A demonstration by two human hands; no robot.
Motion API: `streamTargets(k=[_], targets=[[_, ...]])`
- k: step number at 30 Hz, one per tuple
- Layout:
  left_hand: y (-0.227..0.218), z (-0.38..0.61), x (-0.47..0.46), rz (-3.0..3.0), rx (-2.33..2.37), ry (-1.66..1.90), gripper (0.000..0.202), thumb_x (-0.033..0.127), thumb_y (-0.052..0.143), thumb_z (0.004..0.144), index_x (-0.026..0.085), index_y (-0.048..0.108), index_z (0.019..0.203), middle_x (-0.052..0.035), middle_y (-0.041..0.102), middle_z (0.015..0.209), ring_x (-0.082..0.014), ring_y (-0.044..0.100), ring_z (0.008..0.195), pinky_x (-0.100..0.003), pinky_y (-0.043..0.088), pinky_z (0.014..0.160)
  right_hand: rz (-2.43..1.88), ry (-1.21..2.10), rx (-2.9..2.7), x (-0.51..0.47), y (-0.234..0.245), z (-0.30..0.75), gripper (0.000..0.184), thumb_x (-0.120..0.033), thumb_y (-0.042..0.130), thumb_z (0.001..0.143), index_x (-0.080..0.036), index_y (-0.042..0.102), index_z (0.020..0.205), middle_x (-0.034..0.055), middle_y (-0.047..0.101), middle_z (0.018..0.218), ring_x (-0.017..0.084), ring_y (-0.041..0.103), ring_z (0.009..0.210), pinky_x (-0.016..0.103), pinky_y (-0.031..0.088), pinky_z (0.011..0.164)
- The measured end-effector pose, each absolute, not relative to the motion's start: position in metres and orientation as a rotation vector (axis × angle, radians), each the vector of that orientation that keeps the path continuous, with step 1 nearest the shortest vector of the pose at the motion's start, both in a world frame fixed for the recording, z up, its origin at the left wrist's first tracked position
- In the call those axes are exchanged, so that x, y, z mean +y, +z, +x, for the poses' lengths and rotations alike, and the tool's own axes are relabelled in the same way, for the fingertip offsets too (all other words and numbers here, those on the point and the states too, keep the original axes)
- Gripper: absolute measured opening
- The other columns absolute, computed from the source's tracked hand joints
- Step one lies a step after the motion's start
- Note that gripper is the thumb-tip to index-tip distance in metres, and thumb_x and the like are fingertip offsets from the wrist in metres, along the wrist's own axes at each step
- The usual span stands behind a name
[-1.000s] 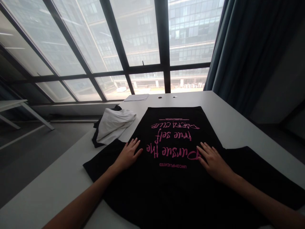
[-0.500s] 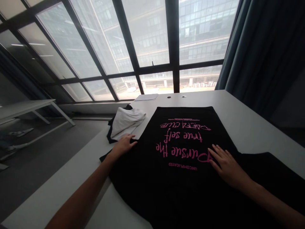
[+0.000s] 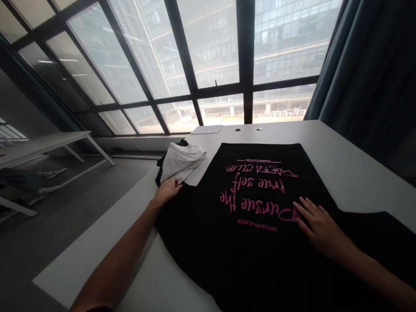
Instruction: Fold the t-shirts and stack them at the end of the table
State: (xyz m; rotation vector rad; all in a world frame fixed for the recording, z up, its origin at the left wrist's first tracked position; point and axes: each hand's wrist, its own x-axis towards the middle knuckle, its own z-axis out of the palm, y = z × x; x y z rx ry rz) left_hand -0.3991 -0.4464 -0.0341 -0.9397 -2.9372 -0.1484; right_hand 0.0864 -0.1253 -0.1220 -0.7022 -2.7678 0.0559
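Note:
A black T-shirt [image 3: 253,255] with pink lettering lies spread on the white table, its print upside down from where I look. My left hand [image 3: 168,191] is at the shirt's left sleeve edge, thumb and fingers pinched on the black cloth. Flat on the shirt, beside the large first letter of the print, rests my right hand [image 3: 316,221] with its fingers stretched out. Just beyond my left hand lies a crumpled white and black garment [image 3: 182,161]. The shirt's right sleeve reaches out past my right forearm.
The white table [image 3: 367,177] runs up toward large windows. White papers [image 3: 206,129] lie at its far edge near two round cable holes. A dark blue curtain [image 3: 360,73] hangs at the right. Another white table [image 3: 48,145] stands at the left across the floor.
My left hand has closed on the shirt's left sleeve, and the sleeve tip that stuck out beyond the wrist no longer shows there. The right hand stays flat. The view has shifted slightly left.

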Motion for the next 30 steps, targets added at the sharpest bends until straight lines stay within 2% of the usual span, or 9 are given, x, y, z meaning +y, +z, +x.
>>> streamTargets(k=[4, 8, 13, 16, 19, 22, 24, 26, 30], targets=[[-0.029, -0.399, -0.452, -0.882, -2.972, -0.041, 0.025, 0.037, 0.065, 0.088, 0.019, 0.066, 0.107, -0.0091, 0.073, 0.104, -0.0264, 0.068, 0.100, -0.030, 0.049, 0.083, -0.673, 0.033, -2.744, -0.121, -0.129, 0.088, 0.058, -0.048, 0.034, 0.101, -0.019, 0.049, 0.149, 0.0140, 0.040, 0.158, 0.033, 0.035, 0.147, 0.058, 0.034, 0.116], [-0.020, -0.394, -0.453, -0.845, -2.932, 0.030, 0.018, 0.034, 0.059, 0.092, 0.021, 0.066, 0.101, -0.0106, 0.073, 0.107, -0.0296, 0.067, 0.105, -0.034, 0.049, 0.086, -0.643, 0.016, -2.721, -0.119, -0.134, 0.089, 0.058, -0.047, 0.035, 0.100, -0.018, 0.049, 0.148, 0.0146, 0.042, 0.157, 0.033, 0.035, 0.147, 0.058, 0.034, 0.115], [-0.013, -0.384, -0.453, -0.774, -2.894, 0.088, 0.030, 0.031, 0.059, 0.092, 0.018, 0.062, 0.118, -0.0155, 0.069, 0.113, -0.0324, 0.066, 0.106, -0.040, 0.051, 0.087, -0.651, 0.033, -2.720, -0.120, -0.132, 0.088, 0.057, -0.048, 0.036, 0.100, -0.020, 0.049, 0.149, 0.0126, 0.041, 0.157, 0.033, 0.035, 0.147, 0.058, 0.035, 0.115], [-0.016, -0.366, -0.443, -0.835, -2.730, 0.047, 0.038, 0.030, 0.056, 0.093, 0.016, 0.059, 0.128, -0.0184, 0.063, 0.125, -0.0346, 0.060, 0.117, -0.044, 0.048, 0.097, -0.658, 0.044, -2.724, -0.120, -0.132, 0.088, 0.057, -0.048, 0.035, 0.100, -0.021, 0.049, 0.149, 0.0124, 0.041, 0.158, 0.033, 0.035, 0.147, 0.058, 0.035, 0.116], [-0.029, -0.337, -0.424, -1.207, -2.589, -0.208, 0.041, 0.032, 0.044, 0.100, 0.015, 0.058, 0.134, -0.0152, 0.059, 0.137, -0.0289, 0.055, 0.128, -0.040, 0.041, 0.109, -0.654, 0.038, -2.726, -0.120, -0.132, 0.088, 0.058, -0.049, 0.035, 0.100, -0.020, 0.049, 0.149, 0.0127, 0.041, 0.158, 0.033, 0.035, 0.147, 0.058, 0.034, 0.116], [-0.052, -0.312, -0.406, -1.683, -2.564, -0.325, 0.055, 0.046, 0.039, 0.103, 0.019, 0.045, 0.150, -0.0105, 0.042, 0.157, -0.0260, 0.037, 0.146, -0.042, 0.029, 0.120, -0.654, 0.042, -2.720, -0.120, -0.133, 0.089, 0.057, -0.048, 0.036, 0.100, -0.021, 0.049, 0.149, 0.0123, 0.041, 0.157, 0.033, 0.035, 0.147, 0.058, 0.034, 0.116], [-0.066, -0.302, -0.401, -1.805, -2.601, -0.284, 0.063, 0.055, 0.038, 0.103, 0.020, 0.036, 0.156, -0.0105, 0.030, 0.163, -0.0278, 0.024, 0.152, -0.050, 0.021, 0.122, -0.655, 0.048, -2.723, -0.120, -0.132, 0.089, 0.057, -0.048, 0.036, 0.100, -0.021, 0.048, 0.149, 0.0117, 0.041, 0.158, 0.033, 0.034, 0.147, 0.058, 0.034, 0.116], [-0.072, -0.298, -0.401, -1.815, -2.622, -0.263, 0.066, 0.057, 0.038, 0.102, 0.021, 0.032, 0.157, -0.0113, 0.025, 0.165, -0.0288, 0.019, 0.153, -0.053, 0.018, 0.122, -0.662, 0.053, -2.731, -0.121, -0.131, 0.088, 0.057, -0.048, 0.036, 0.100, -0.022, 0.048, 0.149, 0.0112, 0.041, 0.158, 0.033, 0.034, 0.147, 0.058, 0.034, 0.116], [-0.062, -0.291, -0.404, -1.808, -2.534, -0.366, 0.067, 0.055, 0.039, 0.103, 0.020, 0.029, 0.159, -0.0115, 0.021, 0.166, -0.0266, 0.019, 0.153, -0.049, 0.019, 0.124, -0.676, 0.061, -2.745, -0.123, -0.127, 0.088, 0.057, -0.049, 0.035, 0.101, -0.021, 0.049, 0.149, 0.0113, 0.040, 0.158, 0.032, 0.034, 0.148, 0.058, 0.033, 0.117]])
